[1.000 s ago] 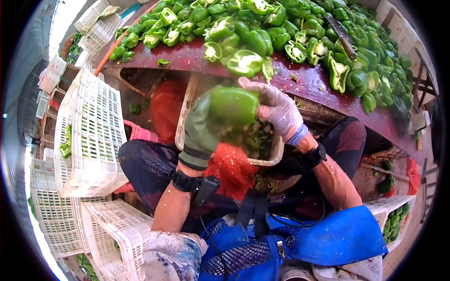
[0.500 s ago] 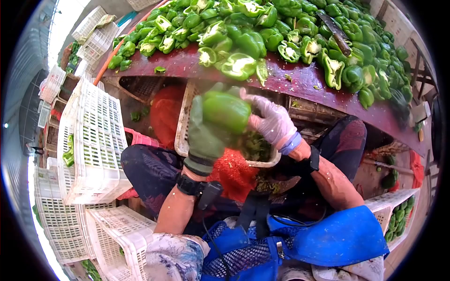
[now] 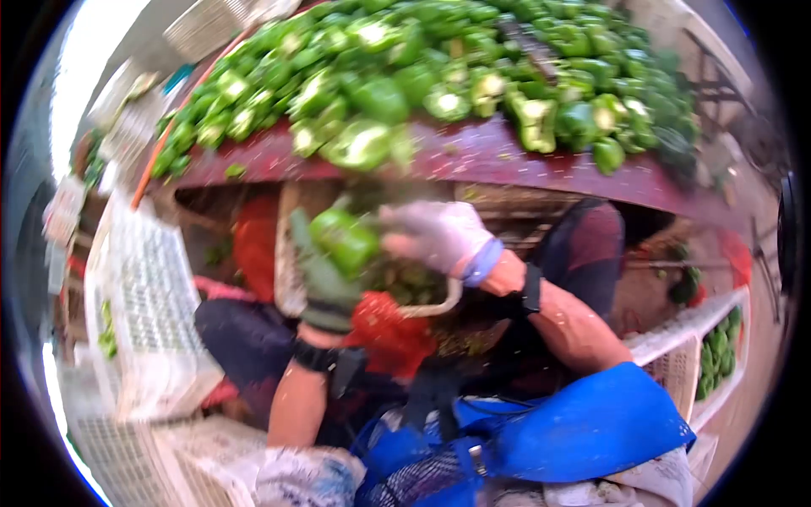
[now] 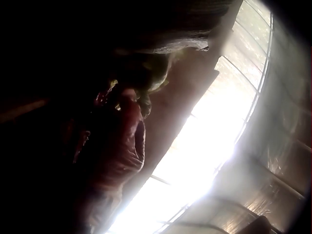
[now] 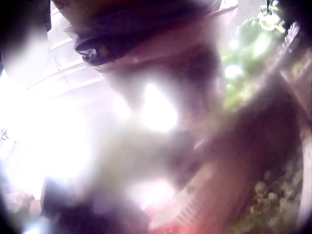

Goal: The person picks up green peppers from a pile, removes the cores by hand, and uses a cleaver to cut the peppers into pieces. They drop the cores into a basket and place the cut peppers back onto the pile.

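Across the top of my view, a dark red table [image 3: 473, 160] carries a wide heap of green bell peppers [image 3: 405, 80], many cut open, with a blurred knife [image 3: 528, 49] lying on them. At my left stands a white plastic crate [image 3: 160, 321]. Below the table's edge, a pale-rimmed bin [image 3: 432, 311] sits between my knees. My green-gloved left hand [image 3: 328, 279] cups one green bell pepper [image 3: 345, 242] over the bin. My pale-gloved right hand [image 3: 439, 237], fingers loosely extended, is just beside it; blur hides whether they touch.
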### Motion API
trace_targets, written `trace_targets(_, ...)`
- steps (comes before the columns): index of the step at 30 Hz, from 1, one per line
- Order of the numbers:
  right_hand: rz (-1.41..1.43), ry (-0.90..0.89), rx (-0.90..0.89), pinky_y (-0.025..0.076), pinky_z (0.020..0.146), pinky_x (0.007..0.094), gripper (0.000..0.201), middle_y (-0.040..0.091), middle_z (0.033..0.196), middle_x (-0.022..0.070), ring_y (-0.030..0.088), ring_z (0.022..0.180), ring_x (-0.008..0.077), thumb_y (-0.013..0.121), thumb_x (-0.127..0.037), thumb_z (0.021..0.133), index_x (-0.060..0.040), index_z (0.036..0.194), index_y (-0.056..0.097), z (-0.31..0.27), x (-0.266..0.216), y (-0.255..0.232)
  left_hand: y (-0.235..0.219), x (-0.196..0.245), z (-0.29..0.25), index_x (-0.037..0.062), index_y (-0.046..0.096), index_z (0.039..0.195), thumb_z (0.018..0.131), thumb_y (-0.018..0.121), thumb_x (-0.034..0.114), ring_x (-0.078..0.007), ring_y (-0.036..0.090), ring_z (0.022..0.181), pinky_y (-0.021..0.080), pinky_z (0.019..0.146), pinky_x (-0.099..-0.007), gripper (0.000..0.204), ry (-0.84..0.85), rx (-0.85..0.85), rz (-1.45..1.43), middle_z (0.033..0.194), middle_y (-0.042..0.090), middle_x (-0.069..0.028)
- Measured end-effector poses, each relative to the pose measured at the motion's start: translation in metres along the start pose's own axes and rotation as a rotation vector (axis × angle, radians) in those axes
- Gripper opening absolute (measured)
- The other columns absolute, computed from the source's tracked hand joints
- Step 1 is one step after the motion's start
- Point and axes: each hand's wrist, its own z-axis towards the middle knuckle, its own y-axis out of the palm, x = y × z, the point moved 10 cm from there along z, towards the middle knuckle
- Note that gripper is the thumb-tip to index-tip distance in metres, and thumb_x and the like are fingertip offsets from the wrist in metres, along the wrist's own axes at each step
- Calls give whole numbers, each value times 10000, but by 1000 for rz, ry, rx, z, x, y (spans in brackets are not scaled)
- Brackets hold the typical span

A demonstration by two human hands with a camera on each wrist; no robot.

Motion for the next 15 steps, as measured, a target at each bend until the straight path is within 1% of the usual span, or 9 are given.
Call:
trace_targets(1,-34,15,71,542,748,397,375,693,947,144,674,873,311,663,-388,860,-87,1082,688,3,11,-19,18,2,-12,128,474,1379,865,428,744,-290,645,956,554,813,-468,804,-4,49,-65,1059,655,-117)
trace_targets(2,-53,20,141,542,749,398,382,693,948,147,673,875,313,664,-395,859,-83,1078,688,7,24,-38,-4,1,-5,134,491,1349,877,475,701,-307,651,950,562,790,-484,738,14,77,-106,1019,659,-118)
trace_targets(4,-246,23,372,545,736,376,310,692,898,113,677,834,277,660,-370,879,-111,1046,695,6,49,-95,-7,5,-2,129,538,1274,884,526,652,-307,662,909,571,756,-477,652,26,41,-108,979,668,-117)
trace_targets(6,-464,462,170,548,737,374,266,653,816,115,668,788,257,616,-362,909,-120,998,680,15,101,-134,-8,4,-4,125,561,1229,882,546,638,-303,666,878,573,727,-463,619,0,46,-141,957,672,-113)
trace_targets(7,-482,464,381,535,732,418,254,688,870,139,663,784,305,703,-311,827,-128,1002,724,12,118,-163,-9,5,-5,123,572,1206,881,555,631,-301,668,863,574,713,-456,604,-8,55,-159,946,674,-112)
trace_targets(8,-522,561,356,523,788,420,332,683,933,175,654,858,338,706,-320,819,-95,1064,700,15,139,-183,-8,5,-6,124,576,1204,880,553,635,-301,668,867,573,709,-452,605,-8,43,-153,947,675,-112)
trace_targets(9,-591,470,419,517,815,414,413,671,986,201,641,927,353,700,-330,823,-67,1139,666,20,154,-199,-10,5,-8,125,580,1201,879,551,638,-301,669,871,572,705,-448,606,-5,36,-149,949,675,-112)
trace_targets(11,-727,518,493,504,858,440,501,656,1081,204,626,993,373,684,-315,841,-51,1258,594,32,179,-221,-16,3,-12,126,580,1207,880,538,649,-302,671,877,571,697,-438,619,-14,11,-171,964,678,-117)
trace_targets(15,-701,673,303,497,905,453,669,651,1117,187,603,1081,344,684,-324,837,-58,1402,445,57,247,-202,-13,-6,-17,145,549,1280,907,487,645,-321,664,869,568,685,-440,627,-64,-89,-249,999,675,-154)
